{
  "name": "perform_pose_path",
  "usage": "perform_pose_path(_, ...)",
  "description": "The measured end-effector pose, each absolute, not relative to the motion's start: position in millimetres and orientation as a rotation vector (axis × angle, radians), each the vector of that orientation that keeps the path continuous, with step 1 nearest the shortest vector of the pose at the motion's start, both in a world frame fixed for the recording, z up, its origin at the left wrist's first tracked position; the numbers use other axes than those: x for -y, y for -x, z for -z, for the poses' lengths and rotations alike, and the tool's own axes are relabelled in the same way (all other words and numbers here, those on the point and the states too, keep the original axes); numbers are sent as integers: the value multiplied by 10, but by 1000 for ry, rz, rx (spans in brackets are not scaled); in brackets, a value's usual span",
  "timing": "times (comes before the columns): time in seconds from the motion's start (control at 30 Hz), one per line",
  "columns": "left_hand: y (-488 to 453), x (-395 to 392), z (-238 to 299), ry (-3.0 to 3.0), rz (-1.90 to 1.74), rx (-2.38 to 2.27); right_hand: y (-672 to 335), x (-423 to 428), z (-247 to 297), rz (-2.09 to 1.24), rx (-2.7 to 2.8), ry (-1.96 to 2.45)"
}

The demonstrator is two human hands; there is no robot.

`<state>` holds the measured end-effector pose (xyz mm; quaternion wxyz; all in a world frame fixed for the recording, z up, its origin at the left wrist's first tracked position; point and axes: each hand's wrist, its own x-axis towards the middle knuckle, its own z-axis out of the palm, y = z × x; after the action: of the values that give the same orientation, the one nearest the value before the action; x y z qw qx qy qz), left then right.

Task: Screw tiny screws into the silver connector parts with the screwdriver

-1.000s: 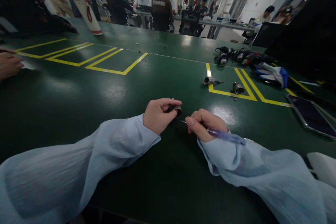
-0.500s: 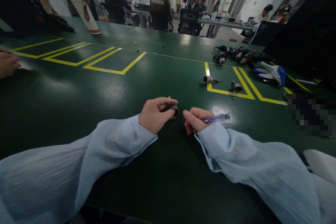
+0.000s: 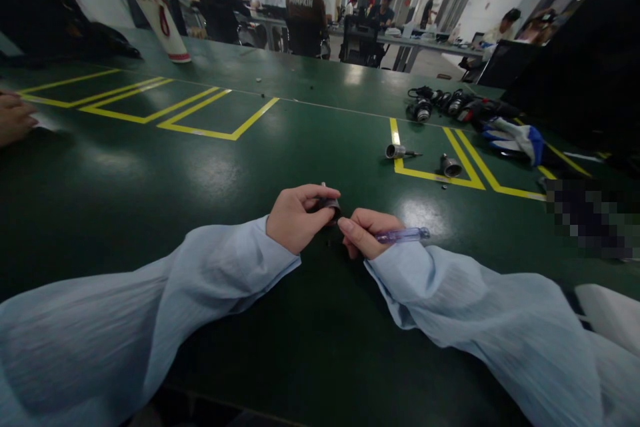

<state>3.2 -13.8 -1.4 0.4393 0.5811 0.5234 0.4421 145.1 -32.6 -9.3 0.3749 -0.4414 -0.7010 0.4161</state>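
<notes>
My left hand (image 3: pixel 295 217) is closed around a small dark metal cylinder part (image 3: pixel 329 203), held just above the green table (image 3: pixel 150 173). Right beside it, my right hand (image 3: pixel 367 232) grips a screwdriver with a clear purple handle (image 3: pixel 403 235). The handle points right; its tip is hidden between my hands, close to the metal part. Both forearms in light blue sleeves rest on the table.
Two small metal parts (image 3: pixel 397 151) (image 3: pixel 450 165) lie by yellow tape lines at right. Farther back are dark lens-like parts (image 3: pixel 440 105) and a blue-white glove (image 3: pixel 515 135). Another person's hand (image 3: pixel 15 119) rests at the left edge. People sit at distant tables.
My right hand has moved left toward the metal part, and the screwdriver handle swung from behind my wrist to point right. My left hand has barely moved.
</notes>
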Motion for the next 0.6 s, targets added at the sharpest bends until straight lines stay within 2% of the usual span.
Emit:
perform_pose_path(0.37,-21,117,-30,-1376,-1099,-1332,-1431,306,75,-1020,1851,1148)
perform_pose_path(0.6,6,60,34,-1242,-1103,-1205,-1329,273,85,-1106,1737,1228)
